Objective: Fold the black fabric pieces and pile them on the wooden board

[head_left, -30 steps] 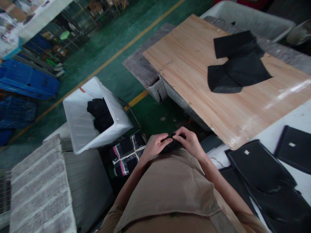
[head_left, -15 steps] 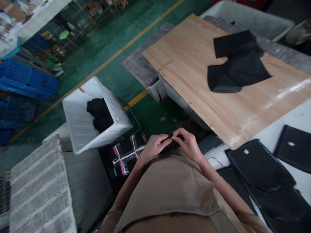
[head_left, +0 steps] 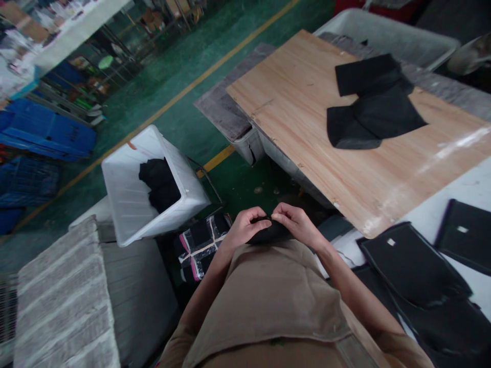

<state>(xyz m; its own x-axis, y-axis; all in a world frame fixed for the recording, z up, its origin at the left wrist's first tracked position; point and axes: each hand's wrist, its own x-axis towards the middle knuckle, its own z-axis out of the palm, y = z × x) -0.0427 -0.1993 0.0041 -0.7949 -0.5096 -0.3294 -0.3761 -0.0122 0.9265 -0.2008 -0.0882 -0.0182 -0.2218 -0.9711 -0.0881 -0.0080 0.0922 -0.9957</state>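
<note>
Evidently both hands were occupied at the person's front, just beyond the brown apron [head_left: 284,296]. Left hand [head_left: 244,227]: thumb and forefinger clamped on a small black piece [head_left: 270,235], at its upper edge. Right hand [head_left: 298,224]: fingertips pinched together on the same edge, close beside the left thumb. The black piece hung beneath the two hands, against the apron; its lower part was hidden, and from where I stood its full shape could not be told.

Surroundings, by position from the hands. Just left of the left hand, lower down: a wrapped bundle [head_left: 201,240], dark with pink edges, bound by pale crossed strips. Farther left and forward of that hand: a white bin [head_left: 130,204], tilted in view, with black cloth [head_left: 161,184] inside. Well left of the left hand, nearer the body: a grey striped cover [head_left: 65,301].

Forward and right of the right hand: a wooden board [head_left: 284,97] bearing black pieces [head_left: 387,112] that overlapped. Right of the right hand, beside that forearm: a white counter [head_left: 433,209] carrying black panels [head_left: 414,260], two with small white tags. Ahead of both hands, beyond the bin: green floor [head_left: 164,76] crossed by a yellow line [head_left: 215,74].
</note>
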